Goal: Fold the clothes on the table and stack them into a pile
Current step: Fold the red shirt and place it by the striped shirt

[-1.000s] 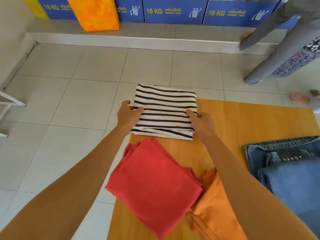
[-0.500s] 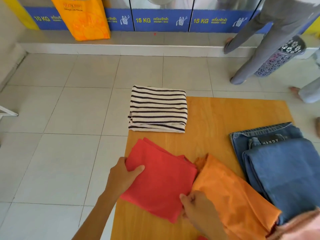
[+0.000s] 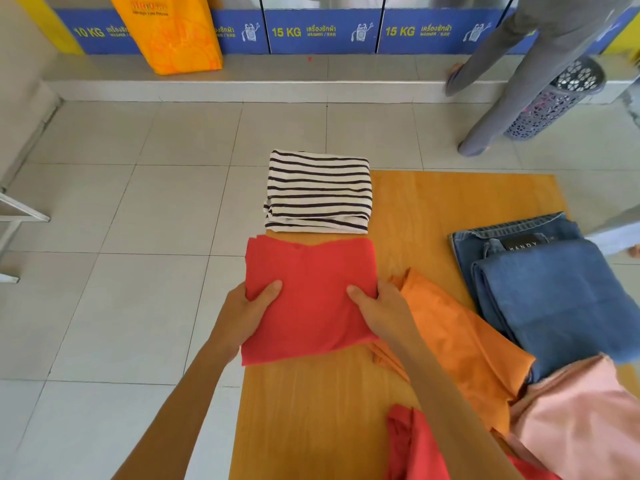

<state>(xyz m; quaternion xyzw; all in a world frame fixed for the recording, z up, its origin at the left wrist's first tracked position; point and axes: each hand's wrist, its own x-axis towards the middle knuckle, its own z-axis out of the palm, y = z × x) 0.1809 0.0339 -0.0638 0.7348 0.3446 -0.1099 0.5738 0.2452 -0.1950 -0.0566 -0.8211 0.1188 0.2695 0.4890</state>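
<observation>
A folded red cloth (image 3: 308,299) is held just above the wooden table (image 3: 450,199). My left hand (image 3: 247,306) grips its left edge and my right hand (image 3: 379,306) grips its right edge, thumbs on top. Beyond it, a folded black-and-white striped shirt (image 3: 318,192) lies at the table's far left corner. An orange garment (image 3: 457,334) lies unfolded to the right of my right arm. Folded blue jeans (image 3: 540,292) rest at the right. A pink garment (image 3: 581,417) and another red garment (image 3: 415,448) lie at the near right.
Tiled floor (image 3: 138,237) runs along the table's left side. A person's grey trouser legs (image 3: 512,74) and a grey laundry basket (image 3: 557,98) stand at the far right. An orange bag (image 3: 173,32) sits on the ledge by the washing machines (image 3: 322,29).
My hands left the striped shirt, came back to the red cloth and took its two sides. The red cloth is now squared up and lifted toward the striped shirt.
</observation>
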